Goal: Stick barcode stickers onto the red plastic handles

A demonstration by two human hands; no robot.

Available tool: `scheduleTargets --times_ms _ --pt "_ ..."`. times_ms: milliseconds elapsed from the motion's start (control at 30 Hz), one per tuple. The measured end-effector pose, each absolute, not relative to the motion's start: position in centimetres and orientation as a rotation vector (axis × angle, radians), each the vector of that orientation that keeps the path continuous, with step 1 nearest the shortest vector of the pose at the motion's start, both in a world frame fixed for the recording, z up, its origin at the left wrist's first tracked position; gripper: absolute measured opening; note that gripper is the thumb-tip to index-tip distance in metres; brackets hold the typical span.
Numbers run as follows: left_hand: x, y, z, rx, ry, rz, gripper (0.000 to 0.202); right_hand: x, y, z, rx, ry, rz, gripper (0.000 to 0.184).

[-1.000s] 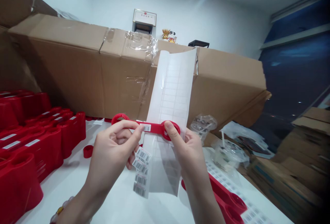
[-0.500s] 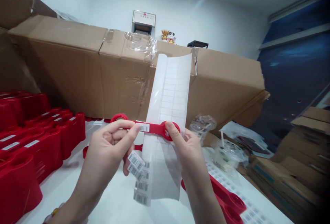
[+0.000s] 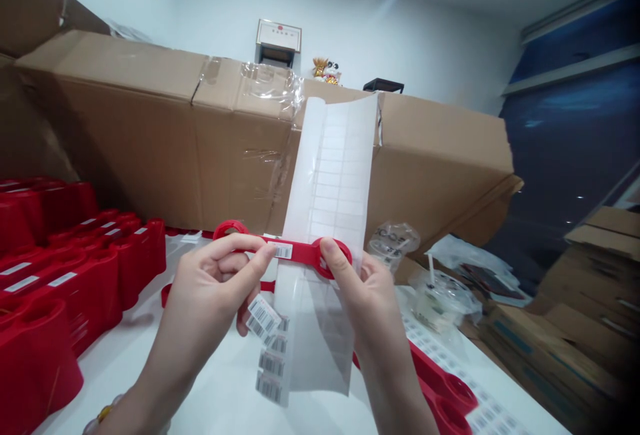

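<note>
- The person's left hand [image 3: 215, 281] is pinching with thumb and forefinger at the barcode label [image 3: 283, 251] on the flat bar of the red piece [image 3: 304, 253]; how firmly it is pressing, the view is not showing.
- The right hand [image 3: 369, 288] is grasping the ring at the bar's other end, its thumb lying over the ring's face and its other fingers mostly hiding behind.
- The red piece is spanning the gap between the two hands, its long axis running nearly level from left to right and dipping slightly toward the right hand.
- The label is lying along that same axis, touching the left thumb tip and sitting apart from the right thumb, so the left hand is being the nearer one.
- Beyond the left hand's knuckles, the red piece's far ring is showing.
- Below the left fingers, loose barcode labels [image 3: 264, 318] are hanging; what is holding them is not clear.
- Behind the bar, the backing sheet [image 3: 337, 185] is standing upright between the hands, crossing the red piece's axis; whether the right fingers are gripping it, one cannot tell.
- Beside the right forearm, more red pieces [image 3: 453, 388] are lying.
</note>
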State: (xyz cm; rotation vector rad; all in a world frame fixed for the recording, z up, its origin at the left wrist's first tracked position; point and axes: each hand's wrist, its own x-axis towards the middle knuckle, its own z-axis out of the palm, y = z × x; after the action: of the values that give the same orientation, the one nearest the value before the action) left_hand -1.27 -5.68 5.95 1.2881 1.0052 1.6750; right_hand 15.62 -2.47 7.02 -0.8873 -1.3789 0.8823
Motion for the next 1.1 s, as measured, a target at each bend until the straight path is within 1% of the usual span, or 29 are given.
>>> scheduleTargets --times_ms 633,733,933,1100 --pt "-0.96 -5.76 5.98 1.32 1.058 1.706 0.027 15.51 -2.84 7.09 -0.892 -1.364 0.904 0.046" --pt "-0.96 -5.77 6.05 1.316 1.058 1.706 0.026 15.52 -2.92 7.06 -0.908 -1.361 0.886 0.047" --pt "-0.98 -5.69 5.9 1.333 1.063 1.705 0.026 15.43 -2.8 7.09 -0.904 -1.379 0.837 0.043" --pt "-0.49 -5.63 5.51 1.365 1.108 1.776 0.024 15.13 -3.28 6.78 -0.924 -1.35 0.787 0.042"
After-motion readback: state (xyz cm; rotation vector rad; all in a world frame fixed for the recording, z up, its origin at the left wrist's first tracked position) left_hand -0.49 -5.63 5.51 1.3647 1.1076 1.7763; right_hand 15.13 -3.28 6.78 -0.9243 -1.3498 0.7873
